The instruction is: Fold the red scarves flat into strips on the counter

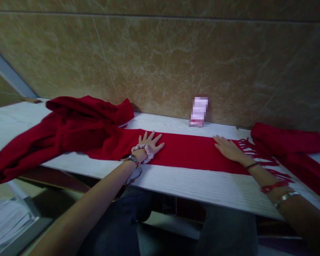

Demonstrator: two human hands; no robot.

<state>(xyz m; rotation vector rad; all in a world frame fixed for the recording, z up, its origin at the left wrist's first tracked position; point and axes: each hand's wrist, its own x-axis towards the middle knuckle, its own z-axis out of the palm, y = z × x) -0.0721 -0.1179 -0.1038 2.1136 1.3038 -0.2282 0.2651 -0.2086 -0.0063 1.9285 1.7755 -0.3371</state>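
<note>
A red scarf (188,149) lies flat along a white table, its fringe spread at the right end. My left hand (149,145) rests palm down on the scarf with its fingers spread, a scrunchie and bracelets at the wrist. Near the fringed end, my right hand (229,148) presses flat on the cloth, fingers stretched out. Toward the left, the scarf meets a loose heap of red fabric (77,128), part of which hangs over the table's front edge.
Folded red cloth (288,140) lies at the right. A phone-like object (199,111), blurred out, leans on the tiled wall (154,60) behind the white table (176,181). Papers (9,222) sit low at the left.
</note>
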